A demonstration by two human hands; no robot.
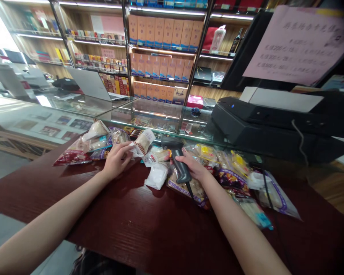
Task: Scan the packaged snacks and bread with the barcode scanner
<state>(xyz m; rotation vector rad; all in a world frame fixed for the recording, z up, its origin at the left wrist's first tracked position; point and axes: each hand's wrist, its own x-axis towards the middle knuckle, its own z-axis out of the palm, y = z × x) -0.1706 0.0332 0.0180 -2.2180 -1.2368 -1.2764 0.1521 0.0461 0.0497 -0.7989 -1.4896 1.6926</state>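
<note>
My right hand [189, 163] is wrapped round the handle of a dark grey barcode scanner [181, 168], whose head points to the left and whose cord hangs down. In my left hand [117, 158] is the edge of a small wrapped snack pack [143, 143], pinched between the fingers and raised by the scanner head. Between the hands lie a white packet [157, 175] and a clear-wrapped bread roll [160, 155]. Under the scanner is a purple-printed food bag [199, 196]. More bagged snacks [74, 151] are heaped left of my left hand.
Several packaged breads [232, 168] lie right of my right forearm on the dark red wooden table [126, 225]. A glass display counter [151, 112] runs behind. A black printer [263, 118] stands at right, a laptop [88, 84] at back left. Shelves of boxes [166, 32] line the wall.
</note>
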